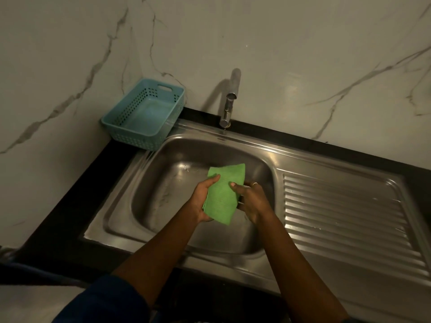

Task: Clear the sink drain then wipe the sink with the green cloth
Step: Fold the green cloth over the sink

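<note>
Green cloth (222, 194), a folded rectangle, sits mid-frame above the stainless steel sink basin (163, 190), pinched by your left hand (205, 201) and right hand (250, 201). Keep it folded flat, press it down, and wipe wall to floor.

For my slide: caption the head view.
Both hands, left and right, hold a green cloth above the steel sink.

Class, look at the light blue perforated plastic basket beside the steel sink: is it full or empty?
Empty. The light blue perforated plastic basket shows its bare bottom, with nothing lying inside it.
</note>
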